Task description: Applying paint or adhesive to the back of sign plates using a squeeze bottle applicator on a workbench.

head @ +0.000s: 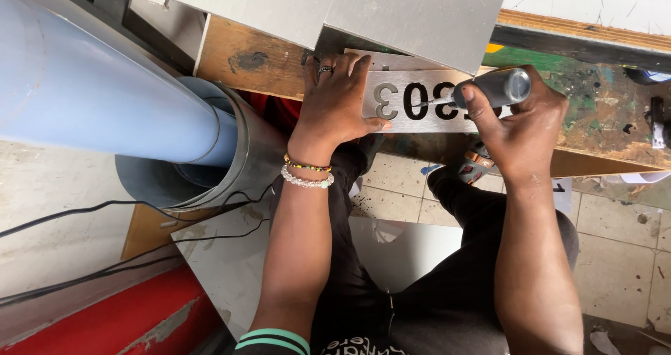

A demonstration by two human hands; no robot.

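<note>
Brushed metal is what we are seeing in the rectangular plate (412, 100), cut through with dark stencil figures, lying on the scarred, paint-stained wooden worktop (594, 110). Our left hand (335, 100) is pressing flat on the plate with fingers spread; our right hand (521, 121) is gripping a smooth grey cylindrical tool (493, 89), tip touching a figure.

The left hand (335, 103) presses flat on a brushed metal plate (391, 82) with cut-out figures, lying on a worn wooden bench (244, 58). The right hand (521, 124) grips a grey rotary tool (493, 89), its tip touching the plate. Beaded bracelets (306, 173) circle the left wrist. A blue pipe (91, 82) sits in a metal duct (244, 159) at left.
</note>
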